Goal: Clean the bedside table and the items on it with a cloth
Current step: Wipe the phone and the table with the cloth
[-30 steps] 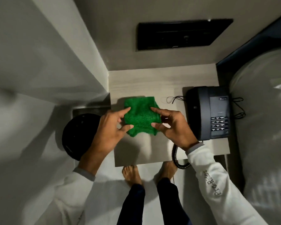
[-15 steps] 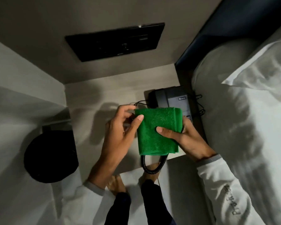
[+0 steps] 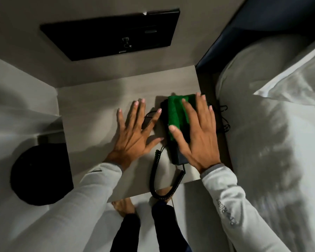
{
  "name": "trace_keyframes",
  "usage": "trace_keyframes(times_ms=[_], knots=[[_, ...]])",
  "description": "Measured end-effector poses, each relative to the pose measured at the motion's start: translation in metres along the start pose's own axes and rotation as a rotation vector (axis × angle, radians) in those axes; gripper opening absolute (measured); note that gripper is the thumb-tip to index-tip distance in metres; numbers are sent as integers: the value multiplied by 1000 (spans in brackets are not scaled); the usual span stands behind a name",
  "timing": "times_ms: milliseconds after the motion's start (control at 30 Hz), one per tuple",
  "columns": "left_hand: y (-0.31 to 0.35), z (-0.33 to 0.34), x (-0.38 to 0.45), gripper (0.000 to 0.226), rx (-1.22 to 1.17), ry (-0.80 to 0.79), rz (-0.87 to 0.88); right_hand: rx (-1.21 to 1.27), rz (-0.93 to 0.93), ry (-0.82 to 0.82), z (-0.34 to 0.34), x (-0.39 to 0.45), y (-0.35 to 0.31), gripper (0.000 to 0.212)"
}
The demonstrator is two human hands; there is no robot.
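Note:
The pale bedside table (image 3: 98, 110) fills the middle of the head view. A dark telephone (image 3: 176, 156) sits at its right side. A folded green cloth (image 3: 176, 113) lies on top of the phone, and my right hand (image 3: 198, 135) presses flat on it with the fingers stretched out, covering most of the phone. My left hand (image 3: 135, 130) rests palm down on the bare tabletop just left of the phone, fingers spread, holding nothing. The phone's coiled cord (image 3: 155, 171) hangs over the table's front edge.
A round black bin (image 3: 40, 175) stands on the floor left of the table. A black panel (image 3: 113, 35) is on the wall behind. A bed with white pillows (image 3: 280, 124) runs along the right, with thin cables (image 3: 225, 122) between it and the phone.
The cloth was held folded in both hands above the table. Now it lies on the phone under my right hand, and my left hand has let go and rests on the tabletop.

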State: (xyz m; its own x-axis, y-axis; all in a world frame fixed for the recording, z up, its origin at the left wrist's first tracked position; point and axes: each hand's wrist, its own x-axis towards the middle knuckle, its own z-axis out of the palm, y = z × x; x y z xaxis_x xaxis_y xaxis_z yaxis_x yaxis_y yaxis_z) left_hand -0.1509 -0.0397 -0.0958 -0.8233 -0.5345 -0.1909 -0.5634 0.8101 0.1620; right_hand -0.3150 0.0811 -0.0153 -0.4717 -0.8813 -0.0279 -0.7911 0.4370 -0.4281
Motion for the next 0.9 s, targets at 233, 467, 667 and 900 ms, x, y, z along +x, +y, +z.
trace_keyframes(times_ms=[233,467,667,900], knots=[[10,7,4,79,-32,-5,-6,-238,48,-12,35,18,-9,64],[10,14,6,77,35,75,-13,-243,16,44,45,-16,5,66],[9,14,7,87,56,35,-19,-254,18,49,57,-84,16,76],[11,-3,8,80,-30,-37,-33,39,136,20,34,-143,21,58]])
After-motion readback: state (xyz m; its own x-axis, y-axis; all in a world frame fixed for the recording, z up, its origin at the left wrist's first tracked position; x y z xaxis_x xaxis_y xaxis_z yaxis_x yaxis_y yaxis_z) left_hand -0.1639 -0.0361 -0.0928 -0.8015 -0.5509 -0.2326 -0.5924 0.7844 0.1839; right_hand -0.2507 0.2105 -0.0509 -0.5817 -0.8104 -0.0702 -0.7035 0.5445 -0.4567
